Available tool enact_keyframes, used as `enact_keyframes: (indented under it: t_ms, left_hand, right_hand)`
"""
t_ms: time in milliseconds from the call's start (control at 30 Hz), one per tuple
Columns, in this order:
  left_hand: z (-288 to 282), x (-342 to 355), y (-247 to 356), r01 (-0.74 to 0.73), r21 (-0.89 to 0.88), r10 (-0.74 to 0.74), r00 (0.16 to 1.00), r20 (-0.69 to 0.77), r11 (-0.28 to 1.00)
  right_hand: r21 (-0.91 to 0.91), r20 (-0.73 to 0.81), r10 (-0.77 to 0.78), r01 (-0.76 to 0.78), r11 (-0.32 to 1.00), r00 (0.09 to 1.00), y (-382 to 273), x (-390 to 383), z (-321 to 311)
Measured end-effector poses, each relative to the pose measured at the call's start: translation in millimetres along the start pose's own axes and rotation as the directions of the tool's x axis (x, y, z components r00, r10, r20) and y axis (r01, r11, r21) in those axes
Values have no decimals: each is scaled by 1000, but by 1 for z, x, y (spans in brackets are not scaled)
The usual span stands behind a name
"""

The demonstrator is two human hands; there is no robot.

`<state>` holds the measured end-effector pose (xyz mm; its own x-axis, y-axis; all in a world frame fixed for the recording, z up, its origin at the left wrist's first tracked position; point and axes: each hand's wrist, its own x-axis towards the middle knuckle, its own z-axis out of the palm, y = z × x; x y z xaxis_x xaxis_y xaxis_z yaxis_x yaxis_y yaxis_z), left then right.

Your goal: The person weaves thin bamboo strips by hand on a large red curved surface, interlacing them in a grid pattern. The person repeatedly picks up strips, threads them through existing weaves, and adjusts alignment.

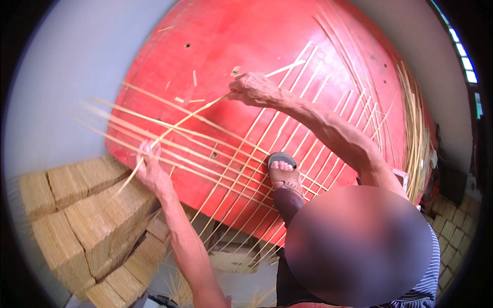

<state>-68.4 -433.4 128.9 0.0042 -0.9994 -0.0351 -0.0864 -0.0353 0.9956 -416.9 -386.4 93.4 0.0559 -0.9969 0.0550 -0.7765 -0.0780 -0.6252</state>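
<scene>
A single bamboo strip (190, 116) runs slantwise between my two hands, above the long strips at the left. My left hand (150, 167) is closed around its lower part, and the end sticks out beyond the hand toward the lower left. At the other end, farther off and to the right, my right hand (249, 88) pinches the strip; its fingertips are partly hidden. Beneath lies an open lattice of crossed bamboo strips (233, 164), its loose ends reaching left and far right. A sandalled foot (285, 177) rests on the lattice near its crossings.
The lattice lies on a red board (210, 56) with small holes and scattered bamboo scraps. Stacked blocks of bundled strips (97, 231) stand at the lower left, by a pale wall (61, 92). Long loose strips (417, 138) line the board's right edge; more bundles (452, 231) lie beyond.
</scene>
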Motion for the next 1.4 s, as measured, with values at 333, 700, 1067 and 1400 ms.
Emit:
enact_keyframes:
  t_ms: [333,700,1067,1400]
  left_hand:
    - [-61,-73,-97,315,-638,-420,907,-14,702]
    - [-76,-89,-137,506,-621,-658,753,-21,599]
    - [-48,-81,-131,599,-470,-681,732,-5,648]
    - [-39,-83,-127,607,-415,-677,735,-29,677]
  right_hand:
    - [-193,27,-53,57,980,998,68,9,12]
    - [-611,-119,-9,-66,789,993,92,-4,14]
    - [-42,19,21,-21,999,1000,-43,-87,126]
    - [-49,50,88,-85,995,995,-53,-83,119]
